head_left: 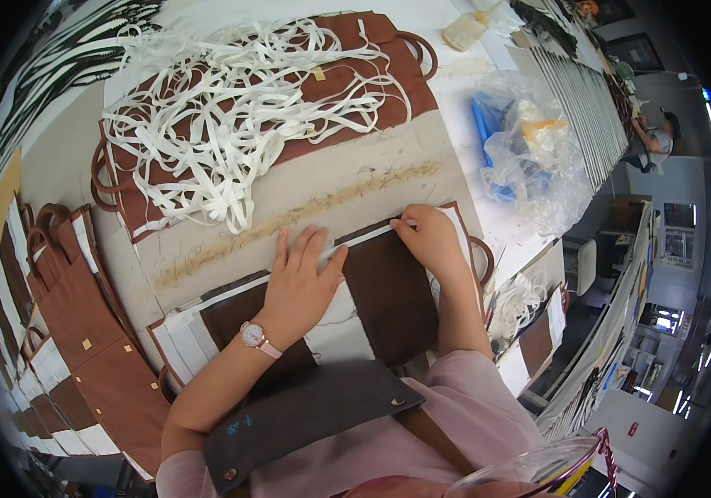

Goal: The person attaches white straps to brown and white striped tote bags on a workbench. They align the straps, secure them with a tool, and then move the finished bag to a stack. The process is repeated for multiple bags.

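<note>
We note the left hand (301,278) flat, fingers apart, on the brown panel (388,290) at the worktop's near edge; right hand (430,236) fingers pinch the white strip (364,238). Uneven pressure could skew the strip.

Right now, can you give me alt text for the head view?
Left hand presses flat on a brown bag panel while right hand pinches a white strip along its top edge. A heap of white strips lies on brown bags beyond.

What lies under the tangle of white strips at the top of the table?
Brown bags with loop handles lie under the white strips. The tangle covers their middles, so how many are stacked cannot be seen.
</note>
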{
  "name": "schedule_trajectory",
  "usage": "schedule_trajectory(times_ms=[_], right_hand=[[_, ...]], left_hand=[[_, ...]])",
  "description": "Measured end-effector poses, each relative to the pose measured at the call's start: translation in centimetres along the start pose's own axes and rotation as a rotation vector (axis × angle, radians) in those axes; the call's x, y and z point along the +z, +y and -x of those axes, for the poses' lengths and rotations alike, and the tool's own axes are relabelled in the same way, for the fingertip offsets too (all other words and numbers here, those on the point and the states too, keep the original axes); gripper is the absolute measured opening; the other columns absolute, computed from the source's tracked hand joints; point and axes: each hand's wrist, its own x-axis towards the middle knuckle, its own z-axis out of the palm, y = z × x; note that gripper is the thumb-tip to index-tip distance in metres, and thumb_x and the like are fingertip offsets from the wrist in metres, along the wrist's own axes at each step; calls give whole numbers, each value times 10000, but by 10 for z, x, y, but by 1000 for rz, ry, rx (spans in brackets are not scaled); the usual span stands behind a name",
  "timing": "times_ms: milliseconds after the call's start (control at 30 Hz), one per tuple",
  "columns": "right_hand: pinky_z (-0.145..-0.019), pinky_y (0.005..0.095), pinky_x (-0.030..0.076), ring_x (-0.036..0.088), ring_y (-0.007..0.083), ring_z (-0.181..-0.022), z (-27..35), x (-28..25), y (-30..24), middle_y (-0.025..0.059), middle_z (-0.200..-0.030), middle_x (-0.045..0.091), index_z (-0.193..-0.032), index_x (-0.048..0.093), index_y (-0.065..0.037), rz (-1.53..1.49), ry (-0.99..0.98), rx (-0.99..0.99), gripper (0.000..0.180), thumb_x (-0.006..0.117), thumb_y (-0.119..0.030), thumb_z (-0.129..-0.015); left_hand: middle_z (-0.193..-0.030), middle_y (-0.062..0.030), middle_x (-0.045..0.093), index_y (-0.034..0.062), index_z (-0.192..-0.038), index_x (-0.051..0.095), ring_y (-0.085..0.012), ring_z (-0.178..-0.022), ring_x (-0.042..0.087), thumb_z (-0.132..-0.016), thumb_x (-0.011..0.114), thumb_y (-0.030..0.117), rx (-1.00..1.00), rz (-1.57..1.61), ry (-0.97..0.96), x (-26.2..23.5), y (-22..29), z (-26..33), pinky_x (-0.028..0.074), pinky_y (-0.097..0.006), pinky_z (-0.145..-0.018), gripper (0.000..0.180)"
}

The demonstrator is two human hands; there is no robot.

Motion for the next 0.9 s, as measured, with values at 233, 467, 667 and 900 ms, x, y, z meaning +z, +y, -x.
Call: schedule_trajectory(times_ms=[233, 467, 667, 900], right_hand=[[-702, 465, 495, 633, 380, -754, 3, 8, 3, 175, -790, 653, -800, 645, -14, 93, 124, -105, 225, 728, -220, -832], [-645, 376, 467, 576, 259, -683, 11, -14, 40, 126, -753, 606, -853, 640, -6, -338, 186, 110, 213, 769, -168, -805], [-628, 297, 432, 515, 136, -679, 13, -6, 42, 47, -732, 573, -885, 637, 7, -275, 273, 120, 168, 720, -138, -862], [-671, 397, 472, 593, 297, -727, 11, -3, 33, 139, -792, 615, -854, 619, -10, -155, 317, 92, 159, 722, -131, -845]], left_hand=[[-1599, -69, 349, 91, -1501, 423, -290, -1495, 268, -880, 663, 482, 207, -57, -179, 15, 2, -38, 180, -562, -1209, 772], [-1593, -70, 364, 82, -1493, 434, -292, -1503, 255, -896, 637, 503, 214, -32, -204, 16, -1, -39, 143, -568, -1221, 758], [-1583, -82, 380, 73, -1487, 439, -306, -1489, 287, -900, 632, 501, 233, -39, -180, 16, -1, -39, 159, -578, -1216, 752], [-1579, -88, 386, 69, -1470, 457, -307, -1486, 297, -902, 633, 491, 236, -33, -155, 16, -3, -38, 174, -576, -1214, 730]])
